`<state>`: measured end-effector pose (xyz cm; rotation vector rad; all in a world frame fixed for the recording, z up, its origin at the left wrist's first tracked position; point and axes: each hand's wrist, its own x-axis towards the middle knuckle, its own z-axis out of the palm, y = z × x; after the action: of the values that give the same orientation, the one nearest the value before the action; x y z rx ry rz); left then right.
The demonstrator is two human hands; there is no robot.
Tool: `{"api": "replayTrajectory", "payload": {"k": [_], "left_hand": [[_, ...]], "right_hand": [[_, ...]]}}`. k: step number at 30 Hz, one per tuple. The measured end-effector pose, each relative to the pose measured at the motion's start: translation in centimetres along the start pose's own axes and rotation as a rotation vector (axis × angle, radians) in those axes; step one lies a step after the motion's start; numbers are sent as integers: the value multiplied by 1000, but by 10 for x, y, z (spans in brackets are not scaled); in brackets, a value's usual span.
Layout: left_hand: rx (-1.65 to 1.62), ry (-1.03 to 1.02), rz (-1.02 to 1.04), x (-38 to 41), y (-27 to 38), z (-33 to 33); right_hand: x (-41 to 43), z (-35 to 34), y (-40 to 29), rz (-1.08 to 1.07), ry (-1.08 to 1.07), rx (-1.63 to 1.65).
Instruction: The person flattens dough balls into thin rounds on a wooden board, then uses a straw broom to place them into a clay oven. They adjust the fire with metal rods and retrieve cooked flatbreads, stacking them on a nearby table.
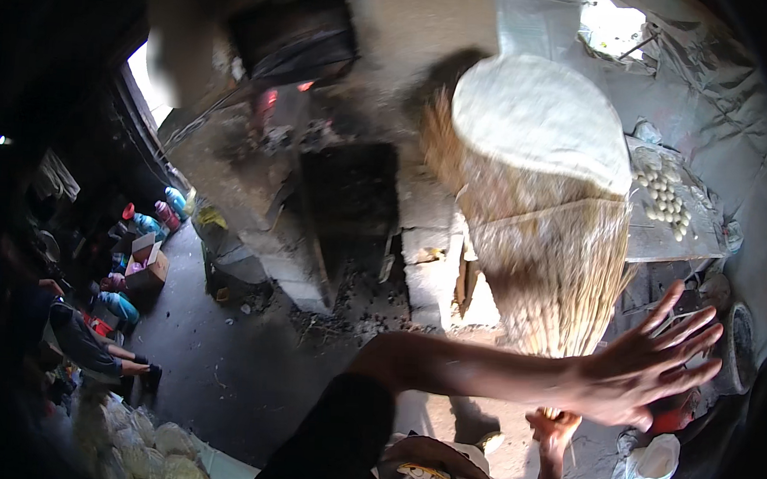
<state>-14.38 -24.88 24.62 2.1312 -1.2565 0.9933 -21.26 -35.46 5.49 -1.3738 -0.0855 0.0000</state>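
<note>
My right hand (553, 424) grips the bound handle of a straw broom (546, 269), low in the picture. The broom's bristles fan upward, blurred by motion, and a large, round, thin white sheet, seemingly flatbread dough (542, 117), lies over their top. My left hand (659, 365) is spread wide with nothing in it. Its forearm crosses in front of the broom's lower bristles, above my right hand. Right of the broom, several small pale balls, seemingly dough (666, 197), sit on a board (643, 241).
A blackened masonry hearth (278, 134) with glowing embers stands ahead. Flasks (175, 202) and an open cardboard box (148, 268) are on the floor at left, near another person (81, 339). Filled plastic bags (147, 449) lie lower left, a plastic bucket (656, 463) lower right.
</note>
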Motion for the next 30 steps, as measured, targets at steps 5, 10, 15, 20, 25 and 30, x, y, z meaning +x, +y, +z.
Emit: {"api": "replayTrajectory", "payload": {"k": [5,10,15,20,25,30], "left_hand": [[-468,723,-673,-152,-25,-138],[-1247,367,-1048,-247,-31,-180],[-1442,261,-1172,-283,-13,-164],[-1378,373,-1096,-284,-38,-111],[-1417,613,-794,-293,-33,-70],[-1482,737,-754,-290,-17,-28]], "right_hand": [[-22,72,0,-30,-99,-148],[-38,66,-14,-86,-380,-541],[4,90,-37,-829,-412,-1181],[3,187,-49,-316,-575,339],[-29,253,-61,352,-681,743],[-17,259,-68,557,-1080,1032]]}}
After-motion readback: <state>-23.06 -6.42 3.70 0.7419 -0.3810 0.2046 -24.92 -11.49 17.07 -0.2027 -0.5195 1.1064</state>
